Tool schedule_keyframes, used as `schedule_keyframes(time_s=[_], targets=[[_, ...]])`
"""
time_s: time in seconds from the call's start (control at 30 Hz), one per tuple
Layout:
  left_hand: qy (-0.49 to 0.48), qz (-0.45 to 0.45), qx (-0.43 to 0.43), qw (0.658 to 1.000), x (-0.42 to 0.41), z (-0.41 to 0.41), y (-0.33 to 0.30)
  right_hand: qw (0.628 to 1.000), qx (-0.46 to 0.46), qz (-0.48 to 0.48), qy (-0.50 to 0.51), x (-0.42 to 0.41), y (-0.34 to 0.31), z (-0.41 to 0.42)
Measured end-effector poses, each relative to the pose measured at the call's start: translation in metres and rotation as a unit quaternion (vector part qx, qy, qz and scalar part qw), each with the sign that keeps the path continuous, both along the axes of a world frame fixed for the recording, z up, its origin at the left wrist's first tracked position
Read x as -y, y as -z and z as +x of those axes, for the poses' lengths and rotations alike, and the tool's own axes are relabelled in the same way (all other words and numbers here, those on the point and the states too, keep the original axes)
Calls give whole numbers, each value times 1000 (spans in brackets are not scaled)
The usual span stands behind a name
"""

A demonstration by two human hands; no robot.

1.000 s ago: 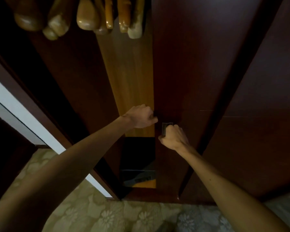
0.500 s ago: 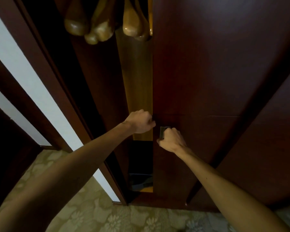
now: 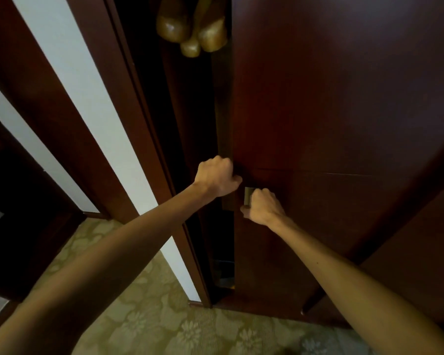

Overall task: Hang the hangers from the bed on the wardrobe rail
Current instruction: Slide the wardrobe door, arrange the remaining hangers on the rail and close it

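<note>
Narrowed since the earlier frame, the wardrobe gap shrinks as the left hand grips the door edge and the right hand pinches the handle (hangers already hung inside), apparently to close it squarely.

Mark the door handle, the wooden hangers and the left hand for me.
door handle [image 3: 248,196]: head view, on the metal plate left of the right hand [image 3: 263,207].
wooden hangers [image 3: 173,28]: head view, on a rounded end inside the gap.
left hand [image 3: 217,178]: head view, on its back, at the door edge.

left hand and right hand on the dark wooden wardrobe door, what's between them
In the head view, only the door's edge and part of its metal handle separate left hand from right hand.
</note>
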State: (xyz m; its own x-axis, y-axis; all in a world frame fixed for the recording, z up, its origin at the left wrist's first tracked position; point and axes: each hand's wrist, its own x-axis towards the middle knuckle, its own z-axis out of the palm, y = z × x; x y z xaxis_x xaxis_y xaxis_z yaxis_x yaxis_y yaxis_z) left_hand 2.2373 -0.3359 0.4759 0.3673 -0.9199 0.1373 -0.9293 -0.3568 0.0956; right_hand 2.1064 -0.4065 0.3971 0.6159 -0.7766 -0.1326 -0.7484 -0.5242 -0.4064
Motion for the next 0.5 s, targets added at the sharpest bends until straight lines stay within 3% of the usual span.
schedule_keyframes(time_s=[0.27, 0.5], targets=[[-46, 2, 94, 994, -18, 7, 1, 1000, 0, -5, -19, -19, 1, 38], [-56, -1, 106, 993, -29, 24, 2, 998, -14, -24, -62, -35, -5, 68]])
